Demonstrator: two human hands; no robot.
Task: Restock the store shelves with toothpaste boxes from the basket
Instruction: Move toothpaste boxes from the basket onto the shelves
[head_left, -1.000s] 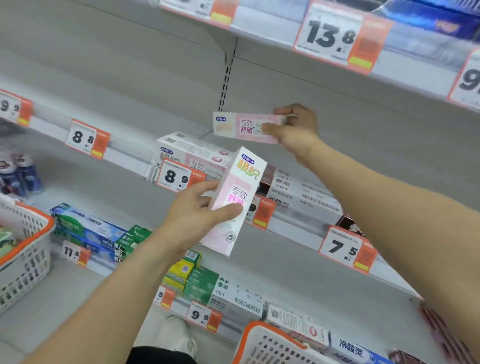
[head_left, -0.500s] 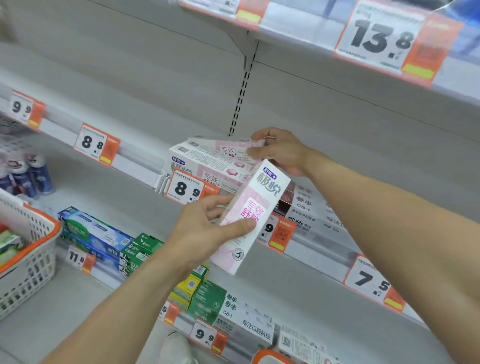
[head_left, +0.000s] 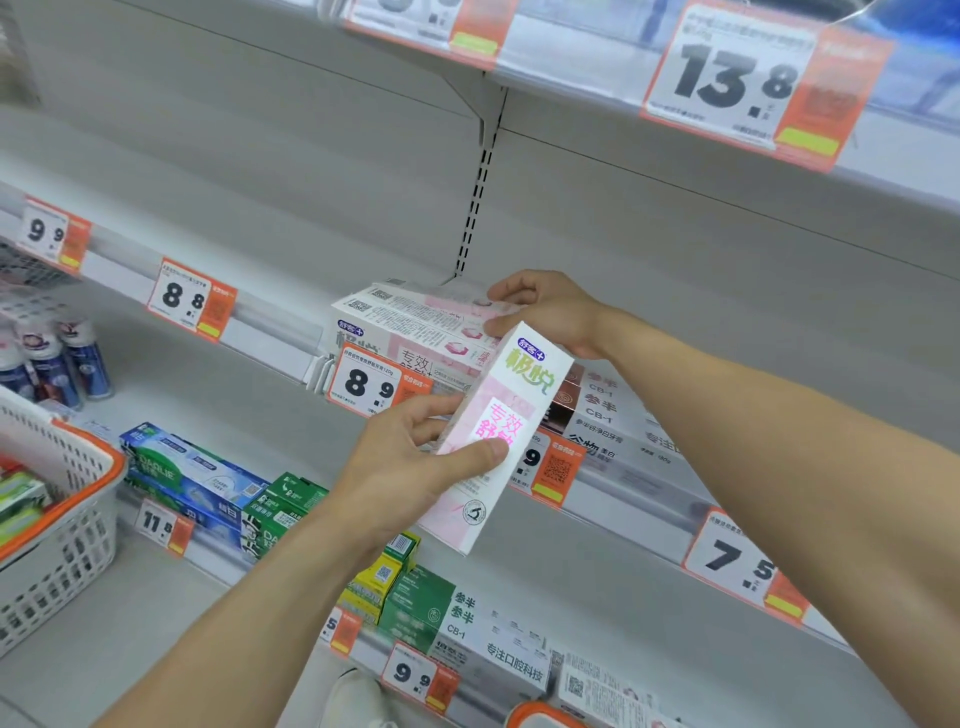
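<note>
The middle shelf ran across the view, and everything else sat in relation to it. A white basket with an orange rim stood below its left end, with green boxes inside. On the shelf itself, just behind the 8.9 price tag, lay a stack of pink-and-white toothpaste boxes, flat and lengthwise along the shelf. To the right of that stack on the same shelf lay white and brown boxes. Under the shelf, on the next level down, lay blue toothpaste boxes and green boxes.

The right hand reached over the shelf and rested on the top box of the stack, its fingers curled over that box's right end. In front of the shelf edge, the left hand gripped another pink toothpaste box, held upright and tilted, thumb across its front face and fingers behind it.
</note>
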